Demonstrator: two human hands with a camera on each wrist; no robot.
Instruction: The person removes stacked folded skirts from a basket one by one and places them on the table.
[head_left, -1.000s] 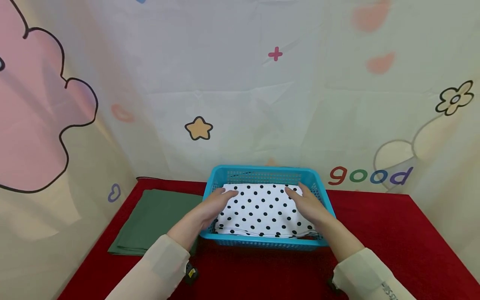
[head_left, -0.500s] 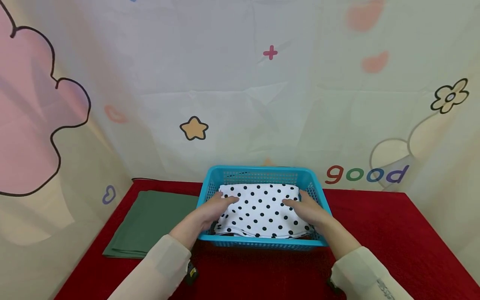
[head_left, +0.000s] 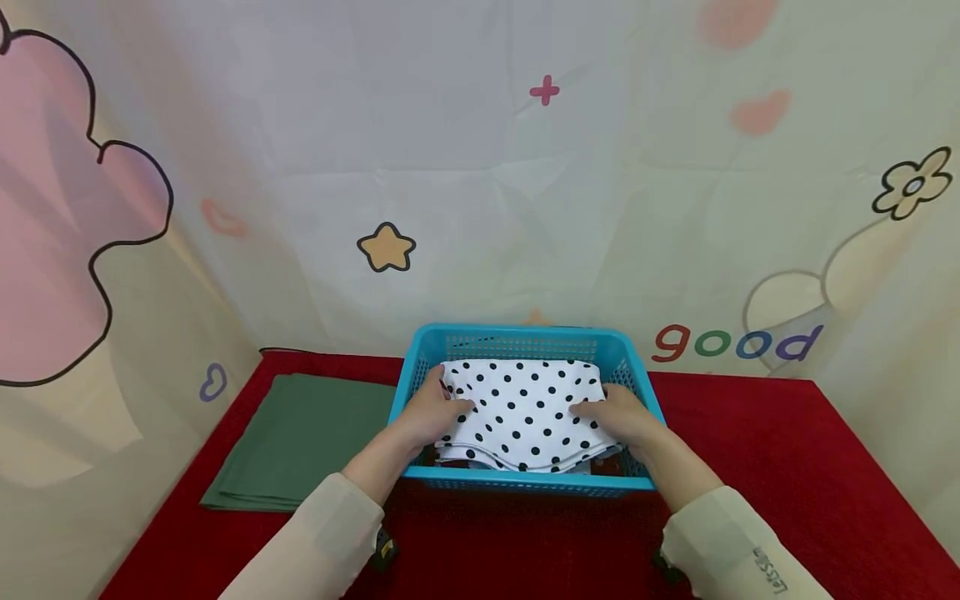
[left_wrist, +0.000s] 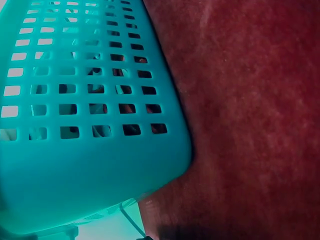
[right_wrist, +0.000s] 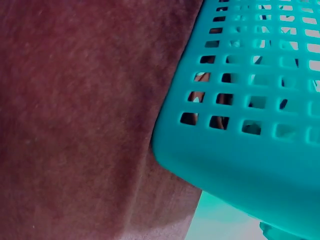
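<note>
Dotted cloth (head_left: 517, 408) folded, in basket (head_left: 525, 478), not yet released; left hand (head_left: 429, 412), right hand (head_left: 624, 418) grip its sides; green cloth (head_left: 307, 437) folded on bench (head_left: 735, 467).

Left grip (head_left: 431, 413) and right grip (head_left: 622, 415) hold polka-dot cloth (head_left: 522, 407) inside a blue basket (head_left: 525, 479).

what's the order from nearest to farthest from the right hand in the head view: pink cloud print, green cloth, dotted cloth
From the right hand:
1. Dotted cloth: touching the hand, reaching left across the blue basket.
2. Green cloth: left of the basket, on the red covering.
3. Pink cloud print: farthest left, on the backdrop.
</note>
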